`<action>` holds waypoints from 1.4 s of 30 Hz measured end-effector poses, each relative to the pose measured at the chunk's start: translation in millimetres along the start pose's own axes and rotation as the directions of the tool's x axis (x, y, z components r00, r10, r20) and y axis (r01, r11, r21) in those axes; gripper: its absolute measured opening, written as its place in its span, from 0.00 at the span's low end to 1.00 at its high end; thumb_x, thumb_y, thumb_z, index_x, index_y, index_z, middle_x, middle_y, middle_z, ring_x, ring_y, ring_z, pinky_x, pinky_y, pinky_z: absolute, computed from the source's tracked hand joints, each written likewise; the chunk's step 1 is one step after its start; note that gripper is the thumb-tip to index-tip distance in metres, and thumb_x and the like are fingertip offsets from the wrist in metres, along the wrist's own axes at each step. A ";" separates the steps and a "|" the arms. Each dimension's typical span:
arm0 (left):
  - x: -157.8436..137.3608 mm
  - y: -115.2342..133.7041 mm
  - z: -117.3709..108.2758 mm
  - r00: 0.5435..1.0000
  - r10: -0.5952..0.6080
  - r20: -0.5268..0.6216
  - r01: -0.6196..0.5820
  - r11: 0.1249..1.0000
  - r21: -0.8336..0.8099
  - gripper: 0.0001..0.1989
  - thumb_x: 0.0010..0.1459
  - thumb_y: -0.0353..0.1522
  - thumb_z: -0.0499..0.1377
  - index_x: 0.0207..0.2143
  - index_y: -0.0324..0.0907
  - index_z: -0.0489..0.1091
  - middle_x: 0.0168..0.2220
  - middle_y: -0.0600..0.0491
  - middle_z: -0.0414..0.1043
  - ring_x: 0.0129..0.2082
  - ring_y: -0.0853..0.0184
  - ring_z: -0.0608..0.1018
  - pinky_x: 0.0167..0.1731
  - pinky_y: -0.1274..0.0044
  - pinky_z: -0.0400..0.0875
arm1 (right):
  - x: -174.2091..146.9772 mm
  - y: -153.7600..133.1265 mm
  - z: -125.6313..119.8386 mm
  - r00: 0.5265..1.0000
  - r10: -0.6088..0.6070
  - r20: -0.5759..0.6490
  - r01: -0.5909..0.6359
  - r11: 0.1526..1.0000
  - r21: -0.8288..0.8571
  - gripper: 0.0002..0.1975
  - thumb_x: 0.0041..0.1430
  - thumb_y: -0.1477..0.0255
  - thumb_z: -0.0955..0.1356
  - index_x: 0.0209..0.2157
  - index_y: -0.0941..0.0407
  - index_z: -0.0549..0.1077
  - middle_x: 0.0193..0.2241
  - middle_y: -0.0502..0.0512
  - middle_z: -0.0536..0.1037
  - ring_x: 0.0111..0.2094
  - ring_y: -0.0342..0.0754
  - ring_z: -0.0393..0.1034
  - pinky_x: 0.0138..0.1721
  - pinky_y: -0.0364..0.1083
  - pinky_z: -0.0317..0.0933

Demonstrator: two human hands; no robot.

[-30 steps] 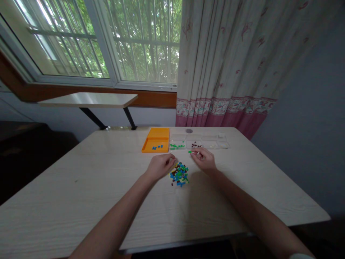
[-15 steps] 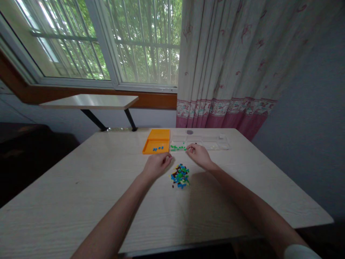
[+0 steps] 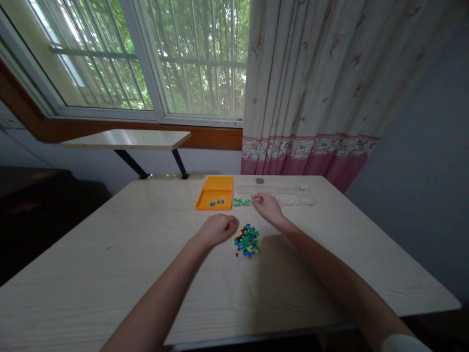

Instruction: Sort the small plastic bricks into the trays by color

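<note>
Beside the brick pile (image 3: pixel 247 240), our left hand (image 3: pixel 220 228) curls narrow; our right hand (image 3: pixel 268 208), its grip unclear to us, is at the clear tray (image 3: pixel 289 190).

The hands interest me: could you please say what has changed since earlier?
The right hand moved a green brick forward and left to the green bricks in the clear tray; whether it has been released is unclear. The left hand withdrew from the pile, then returned. The orange box stayed put.
</note>
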State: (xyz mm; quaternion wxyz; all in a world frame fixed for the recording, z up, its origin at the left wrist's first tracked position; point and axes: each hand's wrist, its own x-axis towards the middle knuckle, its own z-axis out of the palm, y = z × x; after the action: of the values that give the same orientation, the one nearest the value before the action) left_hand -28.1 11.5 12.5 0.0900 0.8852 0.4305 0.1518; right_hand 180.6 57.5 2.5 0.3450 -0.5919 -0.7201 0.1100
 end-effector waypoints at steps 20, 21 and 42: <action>0.2 7.0 0.6 0.997 0.008 0.081 -0.014 0.997 0.072 0.10 0.50 0.32 0.50 0.27 0.42 0.70 0.23 0.53 0.71 0.23 0.70 0.69 0.22 0.81 0.54 | -55.6 3.1 -9.4 0.989 -0.082 0.123 0.085 0.996 -0.015 0.09 0.52 0.69 0.62 0.32 0.54 0.72 0.20 0.48 0.71 0.20 0.40 0.63 0.24 0.38 0.53; 0.4 6.8 0.9 0.998 0.007 0.064 -0.010 0.999 0.040 0.10 0.50 0.32 0.50 0.26 0.41 0.70 0.23 0.53 0.70 0.22 0.71 0.69 0.22 0.81 0.54 | -56.5 2.2 -9.6 0.989 -0.092 0.119 0.094 0.995 -0.013 0.09 0.52 0.69 0.62 0.31 0.54 0.72 0.19 0.48 0.71 0.20 0.40 0.63 0.24 0.38 0.53; 16.8 16.8 34.9 0.967 -0.255 -0.026 0.090 0.434 -0.897 0.15 0.44 0.39 0.60 0.26 0.34 0.69 0.18 0.55 0.64 0.17 0.77 0.64 0.18 0.84 0.56 | -71.4 -19.0 -7.5 0.890 -0.432 -0.142 0.438 0.899 0.009 0.06 0.53 0.69 0.64 0.30 0.56 0.71 0.25 0.51 0.73 0.27 0.40 0.67 0.29 0.38 0.57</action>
State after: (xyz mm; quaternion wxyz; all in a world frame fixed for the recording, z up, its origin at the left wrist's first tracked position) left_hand 6.1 13.5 -12.2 0.5197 0.6432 0.3811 0.4135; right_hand 175.0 -15.9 -7.4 0.4214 -0.4147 -0.8065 0.0038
